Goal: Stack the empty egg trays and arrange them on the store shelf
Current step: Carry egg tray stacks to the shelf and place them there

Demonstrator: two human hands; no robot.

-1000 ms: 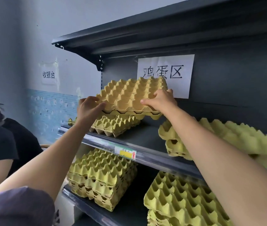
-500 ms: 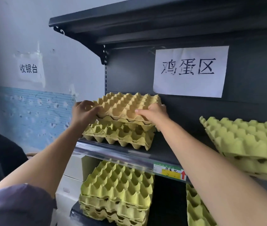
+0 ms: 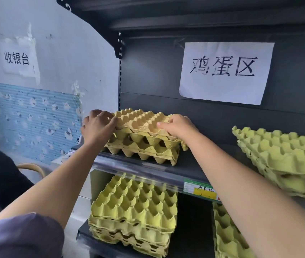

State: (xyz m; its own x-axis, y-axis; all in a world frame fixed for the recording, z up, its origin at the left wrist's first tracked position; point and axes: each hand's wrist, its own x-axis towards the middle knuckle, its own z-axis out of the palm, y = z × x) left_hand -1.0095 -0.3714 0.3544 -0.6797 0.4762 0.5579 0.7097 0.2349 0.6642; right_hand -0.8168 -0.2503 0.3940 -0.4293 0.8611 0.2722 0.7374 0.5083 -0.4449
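The top egg tray (image 3: 142, 121), a tan-yellow one, sits level on a short stack of greener trays (image 3: 144, 148) at the left end of the middle shelf (image 3: 190, 164), close to the shelf's front edge and just in front of the dark back panel. Its cups nest into the tray below, though the front edge shows a slight gap.

The left hand (image 3: 96, 127) grips the tray's left edge, its fingers (image 3: 110, 118) curled over the rim onto the top. The right hand (image 3: 179, 127) holds the right edge, thumb lying along the front rim and the other fingers wrapped round the far corner. The tray lies between the two hands, both forearms reaching up from below.

A second ago the same tray was held tilted and clear above the stack. Half a second ago it was lowered onto it. Now it lies flatter and more squarely over the trays below, with both hands on the same edges as before.

Further right on the same shelf lies another stack of green trays (image 3: 285, 161), well apart from the first. A white paper sign (image 3: 226, 73) with handwritten characters hangs on the back panel above. A price label (image 3: 202, 190) sits on the shelf's front rail. On the shelf below are a taller stack (image 3: 135, 207) and, to its right, one more stack (image 3: 228, 237) partly cut off. On the wall at left are a small paper notice (image 3: 17, 58) and a blue patterned strip (image 3: 27, 118).
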